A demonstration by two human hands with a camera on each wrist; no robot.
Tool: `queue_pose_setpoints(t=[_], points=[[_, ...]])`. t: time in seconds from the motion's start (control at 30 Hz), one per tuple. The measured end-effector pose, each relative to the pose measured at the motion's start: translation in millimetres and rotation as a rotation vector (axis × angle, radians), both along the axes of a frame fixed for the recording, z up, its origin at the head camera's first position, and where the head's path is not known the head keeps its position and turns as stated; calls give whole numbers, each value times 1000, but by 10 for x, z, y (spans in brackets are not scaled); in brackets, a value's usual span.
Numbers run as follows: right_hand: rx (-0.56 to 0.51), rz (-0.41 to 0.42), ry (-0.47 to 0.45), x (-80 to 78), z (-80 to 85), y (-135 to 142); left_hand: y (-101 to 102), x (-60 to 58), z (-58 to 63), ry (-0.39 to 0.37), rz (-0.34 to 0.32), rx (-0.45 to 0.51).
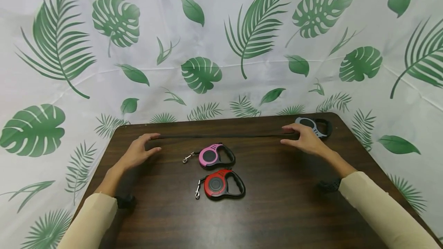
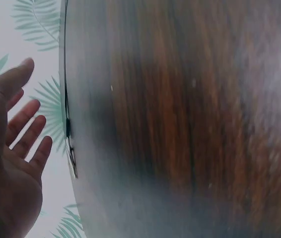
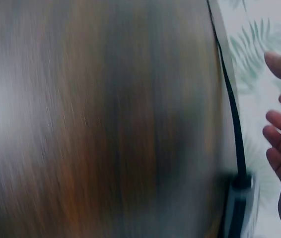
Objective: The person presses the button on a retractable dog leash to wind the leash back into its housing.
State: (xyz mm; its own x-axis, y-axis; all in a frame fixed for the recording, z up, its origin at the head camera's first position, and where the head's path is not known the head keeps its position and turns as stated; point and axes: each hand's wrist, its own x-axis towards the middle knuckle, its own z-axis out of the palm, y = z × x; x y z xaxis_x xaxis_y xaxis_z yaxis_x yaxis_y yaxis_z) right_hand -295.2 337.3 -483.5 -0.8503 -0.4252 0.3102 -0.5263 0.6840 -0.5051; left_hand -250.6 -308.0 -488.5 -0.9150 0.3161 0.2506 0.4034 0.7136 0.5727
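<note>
A grey retractable dog leash (image 1: pixel 323 127) lies at the table's far right, its black strap (image 1: pixel 221 136) drawn out leftward along the back of the table. In the left wrist view the strap ends in a metal clip (image 2: pixel 72 158). My left hand (image 1: pixel 136 152), thumb and fingers spread, hovers by the strap's left end. Beside the grey casing, my right hand (image 1: pixel 306 139) is likewise spread and partly covers it in the head view. Both wrist views show empty palms. Between the hands lie a pink retractable leash (image 1: pixel 209 157) and, nearer me, a red one (image 1: pixel 215 185).
Everything lies on a dark wood-grain table (image 1: pixel 173 222). Behind and around it hangs a white cloth (image 1: pixel 155 107) printed with green leaves. Small metal clips stick out left of the pink and red casings.
</note>
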Motion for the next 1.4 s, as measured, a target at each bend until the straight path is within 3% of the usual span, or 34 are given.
queue_pose_setpoints(t=[0.3, 0.53, 0.73, 0.97, 1.23, 1.4], points=[[58, -79, 45, -23, 38, 570, -141, -108, -2, 39, 7, -36], [122, -129, 114, -44, 14, 865, -255, -174, 26, -7, 26, -96], [149, -136, 166, -90, -42, 981, -305, -181, 52, 2, 10, -93], [192, -159, 160, -101, -61, 1069, -295, -258, 12, 37, -56, -140], [218, -183, 83, -76, -94, 1099, -294, -294, -42, -12, -32, -146], [211, -175, 121, -85, -130, 1090, -294, -339, -79, -37, -13, -154]])
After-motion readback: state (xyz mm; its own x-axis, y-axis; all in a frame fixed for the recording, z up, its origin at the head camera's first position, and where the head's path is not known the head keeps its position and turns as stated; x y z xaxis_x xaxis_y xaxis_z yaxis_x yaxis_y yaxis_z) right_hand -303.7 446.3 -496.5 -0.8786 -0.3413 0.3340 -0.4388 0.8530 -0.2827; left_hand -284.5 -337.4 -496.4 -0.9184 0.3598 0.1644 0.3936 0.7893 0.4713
